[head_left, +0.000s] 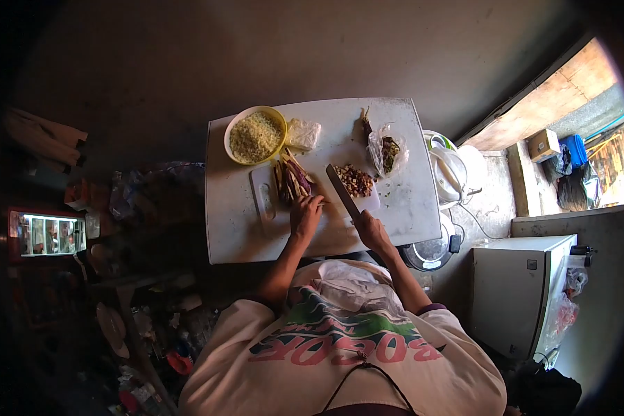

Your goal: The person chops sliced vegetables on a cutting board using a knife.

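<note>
My right hand (371, 231) grips a kitchen knife (342, 191) by its handle, the broad dark blade pointing up and left across the white cutting board (263, 196). My left hand (306, 213) rests low on the board with its fingers curled together; what they pinch is too small to make out. Just beyond those fingers lies a bunch of long purple and cream vegetable strips (292, 179). To the right of the blade sits a pile of small chopped brown and cream pieces (356, 182).
A yellow bowl (283, 121) of pale shredded food stands at the table's back left, beside a white wrapped block (303, 134). At the right are a plastic bag with chopped greens (390, 154) and a dark purple vegetable (365, 123). Appliances (447, 173) adjoin the table (395, 239).
</note>
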### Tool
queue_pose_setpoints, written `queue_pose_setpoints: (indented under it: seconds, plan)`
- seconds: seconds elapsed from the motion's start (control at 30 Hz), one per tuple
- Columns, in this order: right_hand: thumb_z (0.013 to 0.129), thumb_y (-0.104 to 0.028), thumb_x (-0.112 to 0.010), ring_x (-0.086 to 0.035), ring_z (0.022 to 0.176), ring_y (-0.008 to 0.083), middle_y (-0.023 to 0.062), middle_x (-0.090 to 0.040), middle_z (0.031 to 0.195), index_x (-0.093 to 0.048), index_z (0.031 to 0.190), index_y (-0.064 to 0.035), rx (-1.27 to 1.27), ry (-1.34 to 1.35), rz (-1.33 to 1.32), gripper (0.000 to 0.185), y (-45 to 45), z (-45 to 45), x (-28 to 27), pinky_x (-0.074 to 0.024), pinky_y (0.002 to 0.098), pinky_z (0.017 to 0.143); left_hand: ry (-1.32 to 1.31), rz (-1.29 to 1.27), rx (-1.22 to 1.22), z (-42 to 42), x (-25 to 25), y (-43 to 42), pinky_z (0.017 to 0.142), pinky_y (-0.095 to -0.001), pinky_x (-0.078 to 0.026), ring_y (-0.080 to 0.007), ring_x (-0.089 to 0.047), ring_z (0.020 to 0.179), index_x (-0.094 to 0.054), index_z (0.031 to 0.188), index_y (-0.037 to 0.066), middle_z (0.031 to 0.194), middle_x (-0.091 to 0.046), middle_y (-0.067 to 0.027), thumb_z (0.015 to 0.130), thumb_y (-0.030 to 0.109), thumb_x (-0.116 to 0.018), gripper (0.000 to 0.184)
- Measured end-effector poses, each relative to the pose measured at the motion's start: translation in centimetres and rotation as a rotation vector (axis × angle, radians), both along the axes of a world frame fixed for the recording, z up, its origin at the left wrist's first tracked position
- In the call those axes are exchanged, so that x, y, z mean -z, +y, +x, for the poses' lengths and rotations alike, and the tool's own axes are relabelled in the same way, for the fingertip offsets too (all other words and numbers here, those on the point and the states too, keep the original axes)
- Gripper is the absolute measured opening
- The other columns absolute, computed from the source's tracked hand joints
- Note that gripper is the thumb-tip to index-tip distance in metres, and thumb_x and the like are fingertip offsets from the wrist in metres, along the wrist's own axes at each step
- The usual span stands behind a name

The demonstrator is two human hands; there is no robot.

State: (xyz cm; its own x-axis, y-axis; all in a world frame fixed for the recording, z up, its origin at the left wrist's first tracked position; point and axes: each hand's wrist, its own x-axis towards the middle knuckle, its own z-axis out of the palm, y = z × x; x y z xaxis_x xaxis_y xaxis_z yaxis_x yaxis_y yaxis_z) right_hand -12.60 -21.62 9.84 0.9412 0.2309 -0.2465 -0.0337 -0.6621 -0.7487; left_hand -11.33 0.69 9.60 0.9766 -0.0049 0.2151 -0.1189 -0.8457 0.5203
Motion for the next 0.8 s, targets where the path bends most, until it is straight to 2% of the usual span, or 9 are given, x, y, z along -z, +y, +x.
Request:
queue_pose_setpoints:
  seconds: [0.07, 0.17, 0.23, 0.3, 0.47, 0.63, 0.8]
  plan:
    - [0.094, -0.031, -0.053, -0.061, 0.072, 0.0471, 0.0263, -0.062, 0.072, -0.049, 0.091, -0.0034, -0.001, 0.016, -0.036, 0.028, 0.0, -0.3, -0.2, -0.045, 0.0543, 0.061, -0.027, 0.016, 0.041, 0.3, 0.3, -0.4, 0.078, -0.0382, -0.051, -0.0291, -0.062, 0.089, -0.067, 0.101, 0.007, 0.093, -0.067, -0.0086, 0.077, 0.004, -0.066, 0.023]
    - [0.094, -0.03, -0.052, -0.062, 0.07, 0.0463, 0.0263, -0.062, 0.07, -0.047, 0.094, -0.0038, 0.01, 0.001, -0.141, 0.026, 0.3, -1.0, -2.7, -0.0457, 0.0548, 0.06, 0.075, -0.104, 0.001, 1.0, -0.1, -1.4, 0.078, -0.0391, -0.05, -0.0303, -0.062, 0.089, -0.067, 0.099, 0.005, 0.092, -0.066, -0.01, 0.076, 0.003, -0.067, 0.024]
    - [0.094, -0.029, -0.052, -0.062, 0.069, 0.0459, 0.0266, -0.062, 0.07, -0.046, 0.097, -0.0036, 0.021, -0.033, -0.208, 0.026, 0.8, -1.5, -3.4, -0.0463, 0.055, 0.06, -0.037, -0.086, 0.005, 1.7, 0.4, -2.0, 0.078, -0.04, -0.05, -0.0316, -0.061, 0.09, -0.067, 0.096, 0.003, 0.092, -0.065, -0.011, 0.075, 0.003, -0.067, 0.021]
    - [0.094, -0.028, -0.052, -0.058, 0.06, 0.0475, 0.0267, -0.06, 0.065, -0.044, 0.097, -0.0025, 0.009, -0.146, -0.191, 0.027, 0.9, -1.9, -3.5, -0.0434, 0.0568, 0.054, -0.001, -0.091, -0.01, 1.9, 0.9, -2.3, 0.078, -0.0402, -0.05, -0.0318, -0.061, 0.09, -0.067, 0.095, 0.003, 0.092, -0.064, -0.0115, 0.074, 0.002, -0.067, 0.021]
    - [0.094, -0.026, -0.052, -0.059, 0.06, 0.0461, 0.0251, -0.059, 0.064, -0.043, 0.098, -0.0026, -0.048, -0.157, -0.224, 0.025, 1.2, -2.1, -3.5, -0.0447, 0.0558, 0.053, -0.012, -0.064, -0.046, 1.9, 3.9, -2.2, 0.078, -0.0405, -0.05, -0.0325, -0.06, 0.092, -0.067, 0.092, 0.002, 0.091, -0.062, -0.0126, 0.073, 0.0, -0.065, 0.02]
    - [0.094, -0.024, -0.053, -0.06, 0.06, 0.0452, 0.0238, -0.06, 0.064, -0.044, 0.098, -0.0012, -0.068, -0.18, -0.2, 0.025, 1.3, -1.7, -4.1, -0.0455, 0.0554, 0.054, 0.033, -0.113, -0.023, 2.4, 3.2, -2.8, 0.075, -0.042, -0.047, -0.0341, -0.058, 0.089, -0.067, 0.086, 0.001, 0.091, -0.059, -0.0148, 0.071, 0.0, -0.066, 0.015]
    - [0.094, -0.025, -0.054, -0.061, 0.06, 0.0447, 0.0234, -0.06, 0.064, -0.044, 0.098, -0.0008, -0.085, -0.19, -0.243, 0.026, 1.1, -1.2, -5.1, -0.0471, 0.0542, 0.054, 0.027, -0.13, -0.005, 2.6, 2.6, -2.6, 0.076, -0.0419, -0.047, -0.0339, -0.057, 0.09, -0.067, 0.088, 0.001, 0.09, -0.058, -0.0152, 0.071, -0.001, -0.067, 0.017]
